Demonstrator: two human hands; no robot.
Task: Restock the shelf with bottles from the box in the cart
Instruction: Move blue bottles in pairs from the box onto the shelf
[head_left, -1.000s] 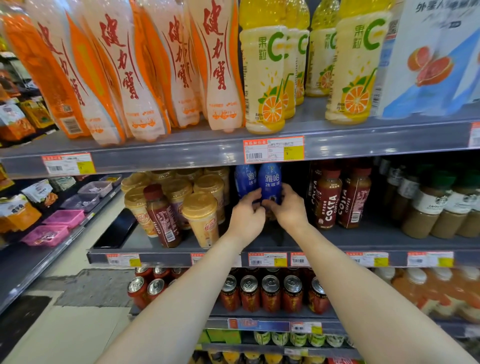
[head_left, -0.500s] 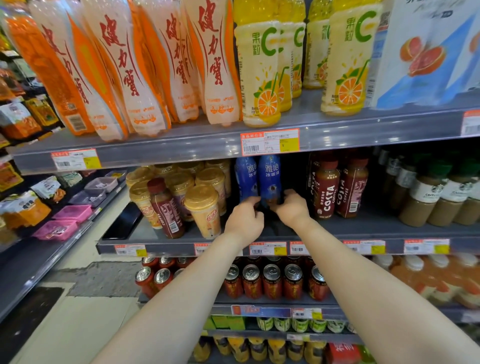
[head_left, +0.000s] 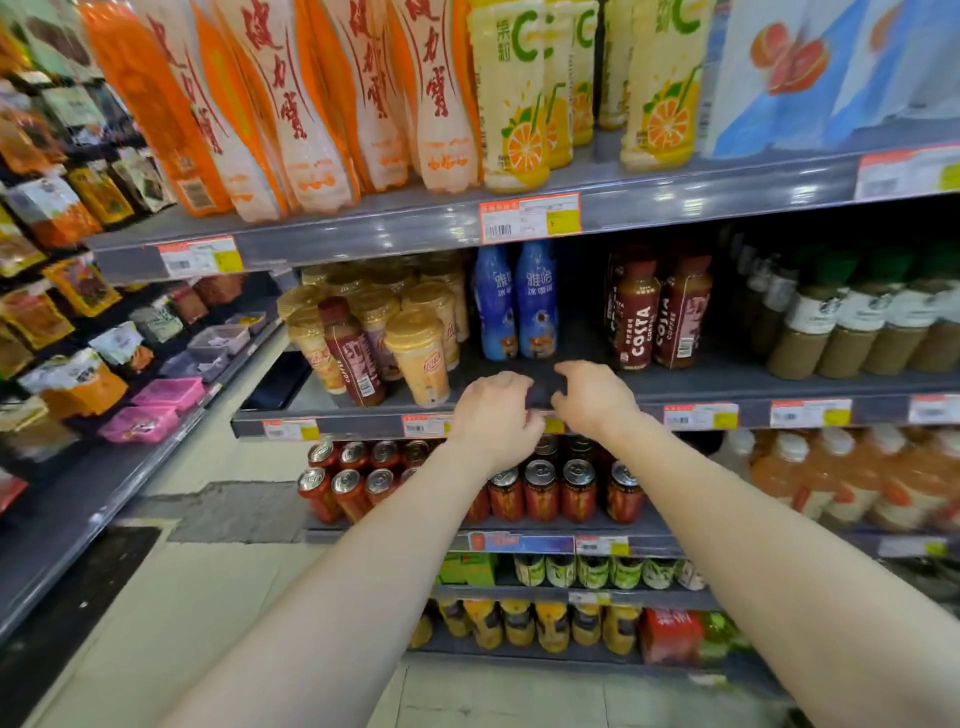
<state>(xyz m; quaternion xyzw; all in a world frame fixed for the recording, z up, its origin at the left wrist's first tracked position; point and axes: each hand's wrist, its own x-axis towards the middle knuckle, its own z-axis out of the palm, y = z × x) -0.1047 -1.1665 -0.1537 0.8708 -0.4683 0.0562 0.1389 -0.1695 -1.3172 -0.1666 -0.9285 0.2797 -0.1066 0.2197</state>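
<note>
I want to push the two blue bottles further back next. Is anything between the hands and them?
Nothing visible. Both hands, left hand and right hand, hover empty at the shelf edge; only bare shelf lies before the blue bottles.

Grey shelf (head_left: 727, 382), blue bottles (head_left: 517, 304), Costa bottles (head_left: 657, 317)

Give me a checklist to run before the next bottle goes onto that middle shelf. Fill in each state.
1. Left hand empty: ok.
2. Right hand empty: ok.
3. Two blue bottles upright on the middle shelf: ok.
4. Bare shelf in front of the blue bottles for more stock: ok.
5. Brown bottle among the cups, leaning and out of place: not ok.
6. Box and cart within reach: cannot tell, out of view.
</note>
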